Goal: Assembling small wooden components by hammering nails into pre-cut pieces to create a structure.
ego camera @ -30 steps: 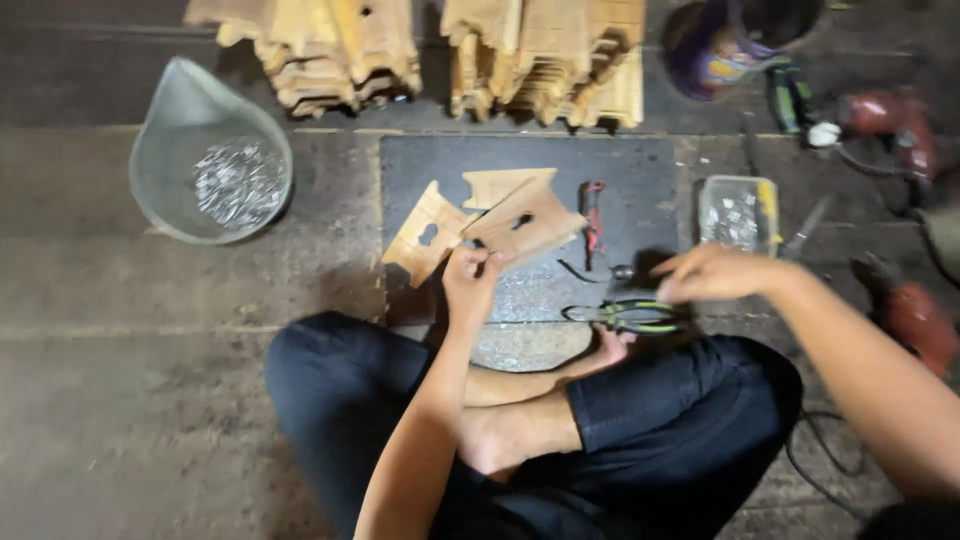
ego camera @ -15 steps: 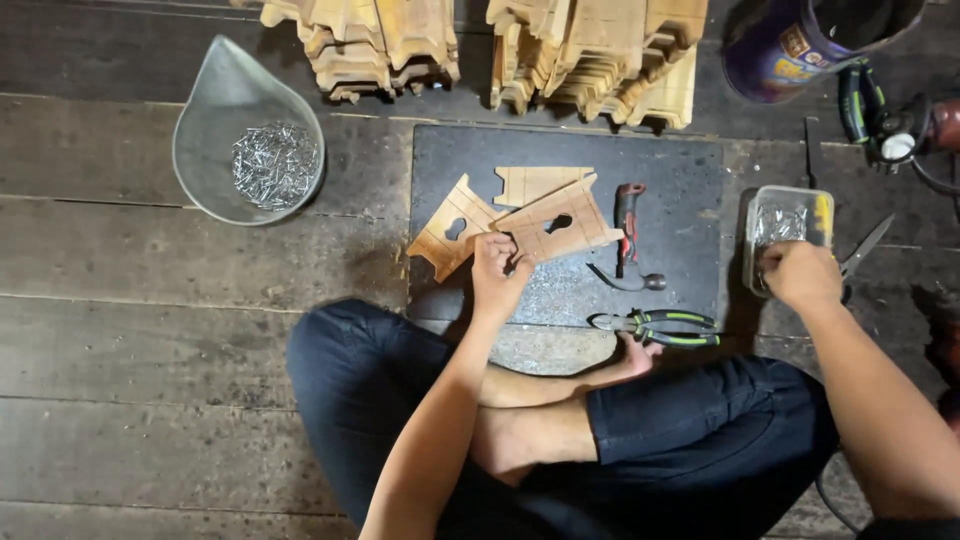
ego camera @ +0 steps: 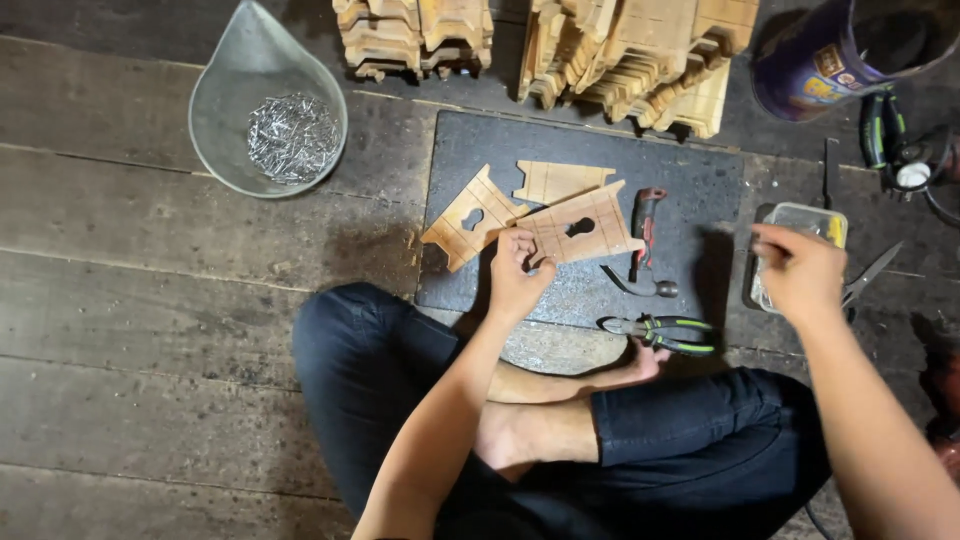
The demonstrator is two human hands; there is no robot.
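- I use the dark rectangular rubber mat [ego camera: 690, 190] on the floorboards as my landmark; I sit cross-legged at its near edge, so everything on it is within arm's reach.
- My left hand [ego camera: 517, 277] rests at the mat's near-centre, fingers curled and pinching the lower edge of the pale flat wooden panel with a keyhole cut-out [ego camera: 585, 230]. I judge this grip keeps the panel from sliding on the mat.
- A second keyhole panel of the same pale wood [ego camera: 468, 225] lies tilted at the mat's left edge, touching the held one, and a smaller slotted wooden piece [ego camera: 560, 180] lies just behind both.
- My right hand [ego camera: 800, 270] is off the mat's right edge, over the small clear plastic box [ego camera: 815, 222]. The fingers are bent down into it; whether they have closed on anything I cannot tell.
- The red-and-black-handled claw hammer [ego camera: 645, 240] lies on the mat right of the panels, handle pointing away from me, ready for that right hand.
- The green-and-black-handled pliers [ego camera: 662, 333] lie at the mat's near right corner.
- Beyond the mat's far-left corner sits the grey teardrop-shaped dish of metal nails [ego camera: 290, 135].
- Along the mat's far edge stand stacks of cut wooden parts [ego camera: 620, 50].
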